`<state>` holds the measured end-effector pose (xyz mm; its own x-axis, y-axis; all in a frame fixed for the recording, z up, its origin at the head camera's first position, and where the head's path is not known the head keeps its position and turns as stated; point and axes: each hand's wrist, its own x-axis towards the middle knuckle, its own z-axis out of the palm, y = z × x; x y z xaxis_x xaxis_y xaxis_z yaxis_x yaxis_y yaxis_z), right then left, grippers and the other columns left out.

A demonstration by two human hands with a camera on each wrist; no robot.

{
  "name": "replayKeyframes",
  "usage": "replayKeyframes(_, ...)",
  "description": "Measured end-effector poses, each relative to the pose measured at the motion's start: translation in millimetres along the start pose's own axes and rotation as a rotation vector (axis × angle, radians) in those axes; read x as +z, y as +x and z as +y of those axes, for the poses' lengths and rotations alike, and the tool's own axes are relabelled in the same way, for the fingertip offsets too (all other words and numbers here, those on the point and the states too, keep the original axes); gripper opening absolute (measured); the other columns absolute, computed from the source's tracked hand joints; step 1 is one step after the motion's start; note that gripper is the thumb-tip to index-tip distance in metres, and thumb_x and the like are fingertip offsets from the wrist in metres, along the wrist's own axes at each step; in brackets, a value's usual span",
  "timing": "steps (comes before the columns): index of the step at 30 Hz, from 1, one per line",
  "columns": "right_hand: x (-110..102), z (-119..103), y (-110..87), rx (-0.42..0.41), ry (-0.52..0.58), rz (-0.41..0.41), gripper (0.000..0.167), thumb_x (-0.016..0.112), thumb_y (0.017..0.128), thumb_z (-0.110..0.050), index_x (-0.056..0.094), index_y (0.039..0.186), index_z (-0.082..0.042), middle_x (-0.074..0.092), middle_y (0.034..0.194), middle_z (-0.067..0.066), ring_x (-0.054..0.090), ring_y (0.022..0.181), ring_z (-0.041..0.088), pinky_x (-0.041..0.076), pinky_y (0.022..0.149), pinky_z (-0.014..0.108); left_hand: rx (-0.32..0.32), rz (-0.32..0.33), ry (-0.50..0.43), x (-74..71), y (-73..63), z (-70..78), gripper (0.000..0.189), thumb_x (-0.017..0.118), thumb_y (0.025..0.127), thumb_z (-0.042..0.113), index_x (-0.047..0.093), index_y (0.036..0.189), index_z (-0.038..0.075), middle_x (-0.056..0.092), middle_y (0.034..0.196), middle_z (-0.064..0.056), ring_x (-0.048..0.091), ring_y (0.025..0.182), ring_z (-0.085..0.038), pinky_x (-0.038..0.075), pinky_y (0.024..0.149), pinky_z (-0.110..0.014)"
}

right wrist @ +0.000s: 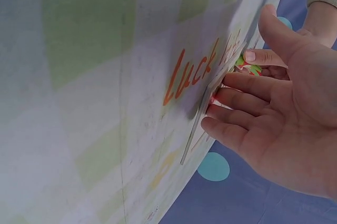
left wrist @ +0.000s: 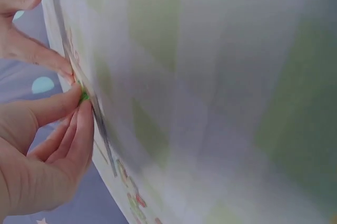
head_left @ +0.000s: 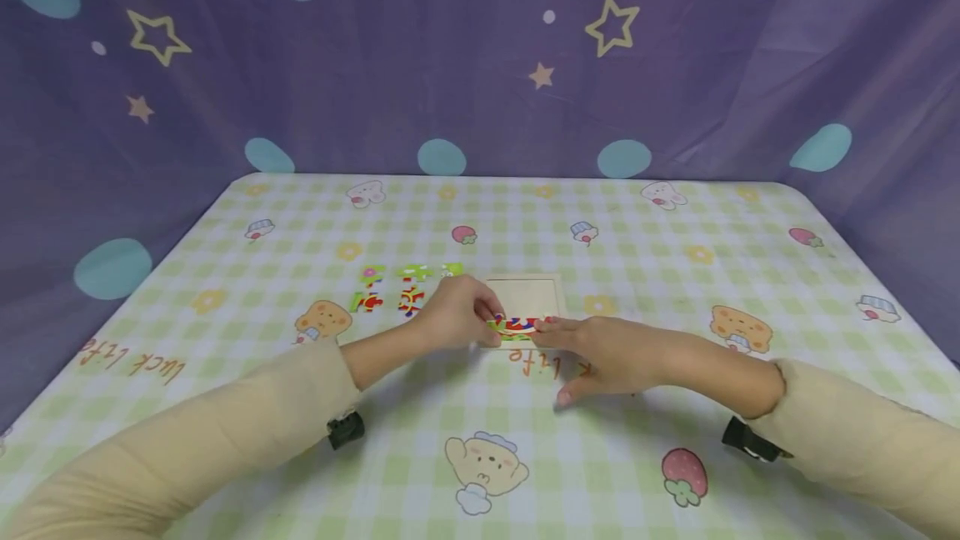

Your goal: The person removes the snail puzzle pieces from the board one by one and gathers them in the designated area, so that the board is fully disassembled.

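A shallow wooden puzzle tray [head_left: 525, 294] lies flat on the table, with red, blue and green puzzle pieces [head_left: 517, 326] along its near side. My left hand [head_left: 453, 315] is at the tray's near left corner. Between its thumb and fingers it pinches a green-edged puzzle piece [left wrist: 84, 96], mostly covered by the fingertips. From the right, my right hand [head_left: 611, 348] reaches over the near right corner with fairly straight fingers. Its fingertips [right wrist: 213, 110] touch the pieces and the rim there, and the thumb stands apart from them.
Loose puzzle pieces lie left of the tray: a green one with a pink flower [head_left: 371, 275], a green strip [head_left: 415, 272], and red ones [head_left: 411, 300], partly near the left hand. A checked cloth [head_left: 645, 465] covers the table; a purple curtain [head_left: 450, 48] hangs behind it.
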<state>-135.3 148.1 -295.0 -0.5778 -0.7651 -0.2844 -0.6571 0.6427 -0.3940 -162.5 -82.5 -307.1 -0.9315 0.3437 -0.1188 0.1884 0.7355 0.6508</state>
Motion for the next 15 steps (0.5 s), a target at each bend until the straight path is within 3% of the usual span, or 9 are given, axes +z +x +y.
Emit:
replayKeyframes(2, 0, 0, -0.1, -0.008, 0.007, 0.003, 0.075, 0.066, 0.085, -0.046, 0.041, 0.146, -0.01, 0.032, 0.156, 0.012, 0.055, 0.074, -0.002, 0.045, 0.086, 0.029, 0.012, 0.005, -0.008, 0.8, -2.0, -0.4, 0.026, 0.085, 0.066, 0.005, 0.074, 0.089, 0.004, 0.073, 0.082, -0.006, 0.063, 0.073, -0.009, 0.049, 0.067, -0.018)
replayKeyframes(4, 1, 0, -0.4, -0.016, 0.012, 0.007, 0.074, 0.067, 0.085, -0.045, 0.042, 0.145, -0.009, 0.033, 0.156, 0.013, 0.058, 0.078, 0.0, 0.046, 0.085, 0.028, 0.017, 0.013, -0.023, 1.3, -3.9, -1.4, 0.025, 0.085, 0.066, 0.004, 0.074, 0.09, 0.004, 0.073, 0.082, -0.006, 0.064, 0.073, -0.009, 0.051, 0.067, -0.019)
replayKeyframes(7, 2, 0, -0.6, -0.02, 0.014, 0.011, 0.074, 0.067, 0.085, -0.045, 0.042, 0.145, -0.008, 0.034, 0.155, 0.013, 0.063, 0.106, 0.013, 0.046, 0.088, 0.029, 0.032, 0.022, -0.023, 0.9, -6.0, -3.6, 0.022, 0.083, 0.069, 0.003, 0.075, 0.09, 0.004, 0.073, 0.083, -0.006, 0.065, 0.073, -0.009, 0.052, 0.067, -0.019)
replayKeyframes(9, 2, 0, -0.7, -0.019, 0.007, 0.015, 0.074, 0.067, 0.085, -0.045, 0.042, 0.145, -0.009, 0.034, 0.155, 0.013, 0.055, 0.125, 0.021, 0.046, 0.091, 0.031, 0.046, 0.02, -0.018, -0.4, -6.8, -5.9, 0.019, 0.081, 0.072, 0.003, 0.075, 0.091, 0.005, 0.074, 0.084, -0.006, 0.066, 0.075, -0.009, 0.052, 0.067, -0.019)
replayKeyframes(11, 2, 0, -0.8, -0.014, 0.001, 0.016, 0.075, 0.066, 0.085, -0.046, 0.042, 0.145, -0.009, 0.034, 0.156, 0.012, 0.054, 0.127, 0.022, 0.045, 0.093, 0.033, 0.053, 0.014, -0.014, -2.7, -7.4, -7.3, 0.018, 0.079, 0.075, 0.004, 0.075, 0.092, 0.006, 0.075, 0.087, -0.005, 0.068, 0.078, -0.01, 0.053, 0.07, -0.021)
replayKeyframes(15, 2, 0, -0.7, -0.002, -0.009, 0.013, 0.075, 0.065, 0.085, -0.048, 0.041, 0.146, -0.011, 0.032, 0.157, 0.011, 0.061, 0.108, 0.014, 0.045, 0.094, 0.035, 0.042, -0.016, -0.026, -8.1, -9.4, -11.2, 0.019, 0.076, 0.079, 0.005, 0.075, 0.097, 0.007, 0.075, 0.095, -0.007, 0.07, 0.086, -0.013, 0.054, 0.076, -0.025)
